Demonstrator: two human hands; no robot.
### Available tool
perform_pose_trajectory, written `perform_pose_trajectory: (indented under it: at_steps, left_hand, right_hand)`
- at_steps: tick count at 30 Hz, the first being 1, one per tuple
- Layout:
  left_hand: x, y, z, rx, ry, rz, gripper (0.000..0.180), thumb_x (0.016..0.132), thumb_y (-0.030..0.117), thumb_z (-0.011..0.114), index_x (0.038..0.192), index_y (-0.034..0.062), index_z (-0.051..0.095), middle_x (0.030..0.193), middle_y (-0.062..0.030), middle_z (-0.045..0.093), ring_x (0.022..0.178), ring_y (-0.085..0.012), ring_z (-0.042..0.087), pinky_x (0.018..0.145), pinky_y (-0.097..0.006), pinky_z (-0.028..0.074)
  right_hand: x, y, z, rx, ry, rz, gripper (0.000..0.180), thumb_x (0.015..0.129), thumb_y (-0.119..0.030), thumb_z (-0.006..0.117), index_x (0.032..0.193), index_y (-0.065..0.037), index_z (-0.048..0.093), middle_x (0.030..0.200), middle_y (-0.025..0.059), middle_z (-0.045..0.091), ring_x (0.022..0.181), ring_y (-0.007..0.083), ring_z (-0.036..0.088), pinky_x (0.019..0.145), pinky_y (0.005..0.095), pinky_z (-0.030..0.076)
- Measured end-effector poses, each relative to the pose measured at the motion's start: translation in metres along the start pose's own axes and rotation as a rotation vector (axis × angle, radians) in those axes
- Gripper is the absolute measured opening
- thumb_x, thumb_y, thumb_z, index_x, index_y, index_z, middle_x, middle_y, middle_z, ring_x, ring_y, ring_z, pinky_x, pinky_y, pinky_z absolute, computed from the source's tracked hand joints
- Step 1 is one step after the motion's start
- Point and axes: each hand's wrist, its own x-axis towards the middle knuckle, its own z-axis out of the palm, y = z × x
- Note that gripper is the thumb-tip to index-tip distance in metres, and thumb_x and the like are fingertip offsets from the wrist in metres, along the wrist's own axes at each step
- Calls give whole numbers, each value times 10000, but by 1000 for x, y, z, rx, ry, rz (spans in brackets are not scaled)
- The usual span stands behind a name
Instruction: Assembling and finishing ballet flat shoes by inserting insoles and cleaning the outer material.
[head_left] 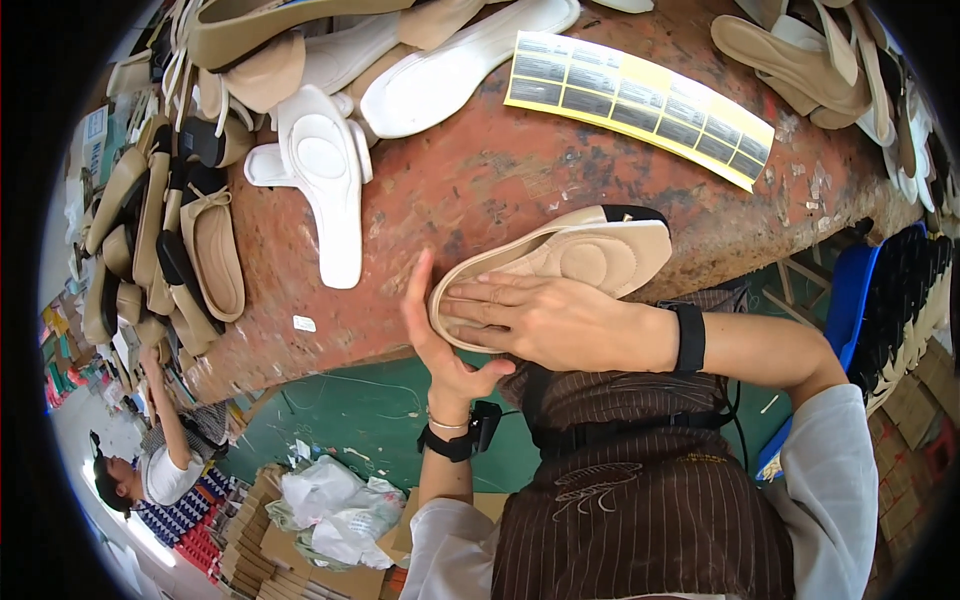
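At the near table edge, hands and work: see the entries below, ordered near to far.

Left hand (440, 340): raised at the table edge, fingers extended upward along the heel end of the beige shoe sole (560, 262), thumb bent toward the right hand. Open, cupping the sole's end; no closed grip visible. Black wrist strap and thin bracelet on the wrist.

Right hand (545, 318): laid flat, palm down, fingers spread over the near half of the sole, pressing on its padded upper face. Open, nothing enclosed. Black band on the wrist.

Beige shoe sole: lies on the worn reddish-brown table (520, 180), right at its near edge, angled, black-trimmed end pointing away to the right. Raised oval pad visible in the uncovered half.

Small white tag (304, 323): on the table, left of the hands, well apart.

White insole (328, 180): on the table beyond the left hand, lengthwise toward the person.

Yellow label sheet (640, 105): flat on the table, beyond the sole, rows of dark stickers.

Beige sole stacks (170, 240): along the left table edge, on edge and overlapping.

Tan soles (790, 60): piled at the far right corner.

Another person (165, 460): lower left, beside the table, one arm raised to it.
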Motion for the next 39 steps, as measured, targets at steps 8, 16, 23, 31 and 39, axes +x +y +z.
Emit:
perform_pose_trajectory:
  at_steps: [8,16,23,31,39]
  left_hand:
    - [3,0,-1,-3,32,-67,241,962,190,431,1058,-2,538,1438,-302,458,1237,-423,539,1041,-509,429]
    - [6,27,11,152,28,-96,351,899,190,592,1164,-12,479,1505,-316,354,1335,-451,424,1094,-530,359]
    - [14,108,62,470,-366,-220,567,765,130,779,1273,-9,569,1562,-230,332,1151,-454,540,957,-438,498]
    - [13,96,77,469,-332,-100,466,740,239,775,1152,48,670,1023,-189,676,723,-355,659,586,-420,554]
    - [30,107,69,604,-509,-137,354,737,275,786,977,20,734,1205,-104,641,732,-311,635,571,-390,549]
  right_hand:
    - [-6,-25,-6,-198,-121,138,421,785,-151,639,1190,-62,711,1362,179,595,1305,311,544,1119,416,414]
    - [-7,-26,-34,-487,-188,231,383,722,-144,658,1087,-56,734,1205,177,683,1217,332,599,1165,492,332]
    - [14,15,-98,-264,448,636,270,847,-163,701,1091,-46,704,1223,131,670,1142,330,631,969,469,478]
    - [-46,-37,-59,-151,221,380,297,767,8,620,1064,4,594,1185,219,651,1185,358,617,1166,541,331]
    - [-6,12,-65,-276,117,365,511,747,35,582,1258,40,593,1279,201,625,1230,380,578,1193,549,268]
